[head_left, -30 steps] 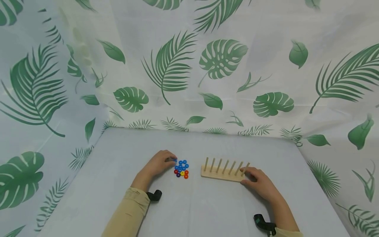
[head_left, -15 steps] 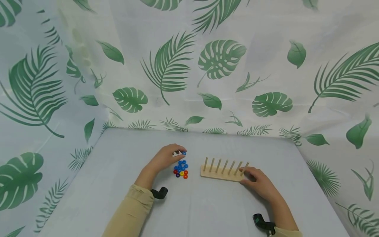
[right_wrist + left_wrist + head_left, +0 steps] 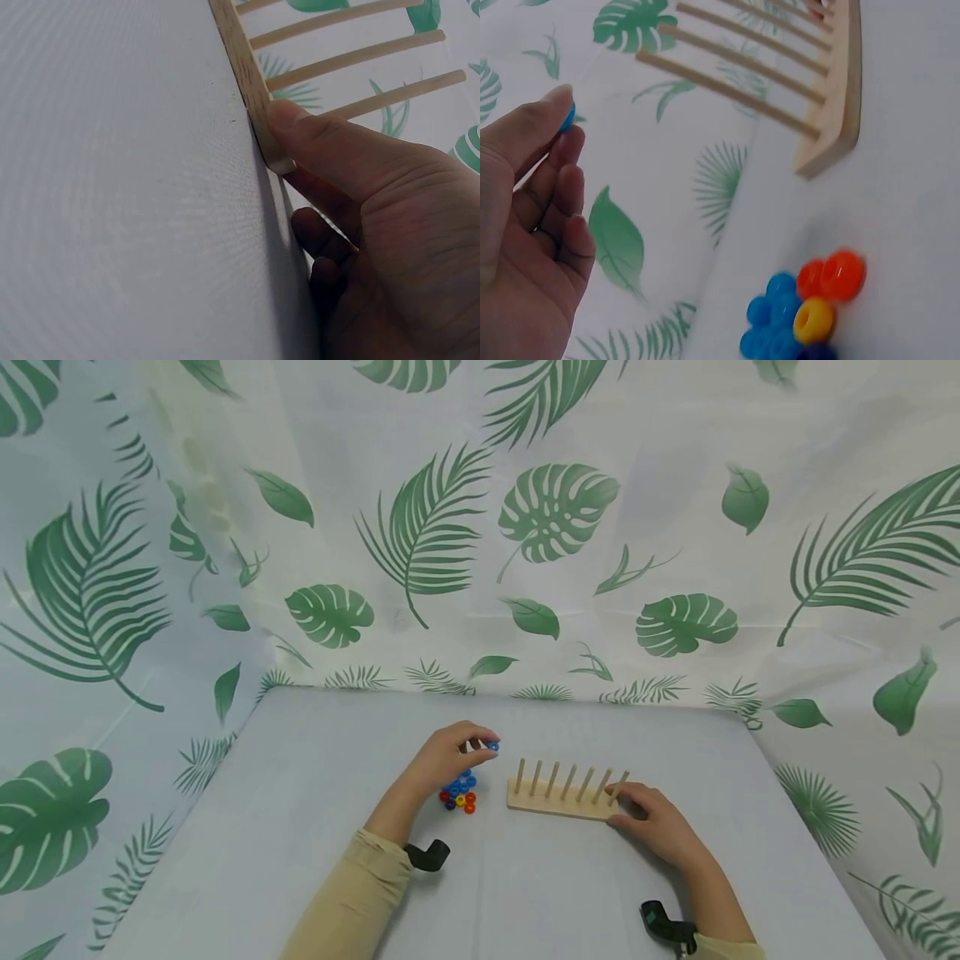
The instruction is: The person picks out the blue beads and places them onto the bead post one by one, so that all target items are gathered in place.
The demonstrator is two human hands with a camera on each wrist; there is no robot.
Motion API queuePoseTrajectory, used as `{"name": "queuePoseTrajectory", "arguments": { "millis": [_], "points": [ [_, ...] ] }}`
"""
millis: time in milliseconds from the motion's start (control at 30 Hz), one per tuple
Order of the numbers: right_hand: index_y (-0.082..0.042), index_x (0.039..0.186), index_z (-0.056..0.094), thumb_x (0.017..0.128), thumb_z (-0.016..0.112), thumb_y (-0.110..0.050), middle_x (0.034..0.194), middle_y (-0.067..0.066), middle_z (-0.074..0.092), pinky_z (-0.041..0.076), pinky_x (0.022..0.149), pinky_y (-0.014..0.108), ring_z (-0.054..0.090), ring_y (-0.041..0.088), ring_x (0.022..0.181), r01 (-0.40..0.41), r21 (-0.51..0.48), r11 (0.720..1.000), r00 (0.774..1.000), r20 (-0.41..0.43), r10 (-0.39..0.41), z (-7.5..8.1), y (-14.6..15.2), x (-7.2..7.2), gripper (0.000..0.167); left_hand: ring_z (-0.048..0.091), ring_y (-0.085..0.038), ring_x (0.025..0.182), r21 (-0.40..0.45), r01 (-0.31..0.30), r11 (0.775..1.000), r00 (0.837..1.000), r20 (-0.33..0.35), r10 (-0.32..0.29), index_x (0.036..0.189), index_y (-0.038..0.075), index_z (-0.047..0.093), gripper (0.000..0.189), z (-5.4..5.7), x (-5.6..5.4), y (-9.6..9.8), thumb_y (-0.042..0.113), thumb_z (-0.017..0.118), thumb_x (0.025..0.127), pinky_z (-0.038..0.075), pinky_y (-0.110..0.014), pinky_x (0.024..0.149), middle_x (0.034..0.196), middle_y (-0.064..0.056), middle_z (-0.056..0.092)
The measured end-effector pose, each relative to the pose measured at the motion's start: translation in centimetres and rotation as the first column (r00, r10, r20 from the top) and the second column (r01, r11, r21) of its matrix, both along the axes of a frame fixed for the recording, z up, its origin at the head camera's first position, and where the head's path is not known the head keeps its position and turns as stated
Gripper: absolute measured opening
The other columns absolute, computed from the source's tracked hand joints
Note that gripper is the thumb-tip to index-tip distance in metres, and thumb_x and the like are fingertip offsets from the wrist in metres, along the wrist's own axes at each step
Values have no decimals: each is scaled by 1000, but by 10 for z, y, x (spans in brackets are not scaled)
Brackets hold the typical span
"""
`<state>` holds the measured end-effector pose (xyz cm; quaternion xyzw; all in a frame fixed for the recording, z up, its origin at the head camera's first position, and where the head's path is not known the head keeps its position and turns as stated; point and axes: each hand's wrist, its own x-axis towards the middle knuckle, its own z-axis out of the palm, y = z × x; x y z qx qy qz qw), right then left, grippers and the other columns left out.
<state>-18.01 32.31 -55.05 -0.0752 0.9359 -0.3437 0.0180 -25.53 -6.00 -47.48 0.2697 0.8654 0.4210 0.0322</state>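
Observation:
Between thumb and forefinger, my left hand (image 3: pixel 448 755) pinches a small blue ring bead (image 3: pixel 492 746), held above the table left of the pegs. In the left wrist view only an edge of that bead (image 3: pixel 568 118) shows past the thumb. My right hand (image 3: pixel 658 823) grips the right end of a wooden peg board (image 3: pixel 562 803), a flat base with a row of several upright pegs. The right wrist view shows the thumb pressed to the base (image 3: pixel 251 82), with the other fingers curled beyond its end.
Below my left hand lies a cluster of beads: several blue ones (image 3: pixel 784 307), red-orange ones (image 3: pixel 843 274), a yellow one (image 3: pixel 814 320) and a dark one (image 3: pixel 817 352). They sit on a white-covered table (image 3: pixel 525 893). Leaf-printed curtains (image 3: pixel 465 543) rise behind it and at both sides.
My left hand has lifted a blue bead from beside the cluster and carried it rightward toward the peg board. The right hand and the board have stayed in place.

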Motion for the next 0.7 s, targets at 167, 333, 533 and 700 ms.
{"name": "queuePoseTrajectory", "arguments": {
  "millis": [167,333,533,700],
  "points": [
    [-20,128,63,87,74,-39,142,11,55,35,106,62,46,40,132,-1,-4,1000,1000,8,1,0,0,0,46,57,-8,93,72,-6,997,999,36,3,114,32,69,23,-3,4,16,42,65,94,48,-28,79,107,16,64],
    [-20,129,63,88,73,-39,143,13,54,34,106,62,44,41,133,-4,0,1000,1000,16,4,0,0,-1,47,56,-8,93,90,3,996,998,59,-8,113,32,70,23,-9,7,28,43,67,93,48,-29,79,105,18,63],
    [-20,129,63,87,74,-40,143,13,54,36,105,63,45,41,132,0,3,1000,1000,17,0,0,0,-1,47,56,-6,92,115,17,993,999,42,-22,110,33,70,19,-16,9,37,40,68,93,47,-26,80,104,16,63],
    [-20,129,63,87,74,-39,142,13,54,37,104,62,47,41,131,0,8,1000,1000,11,0,-1,1,-1,47,56,-6,90,134,19,991,999,34,-24,112,28,71,23,-21,8,41,39,69,92,46,-26,80,103,13,63]
  ]
}}
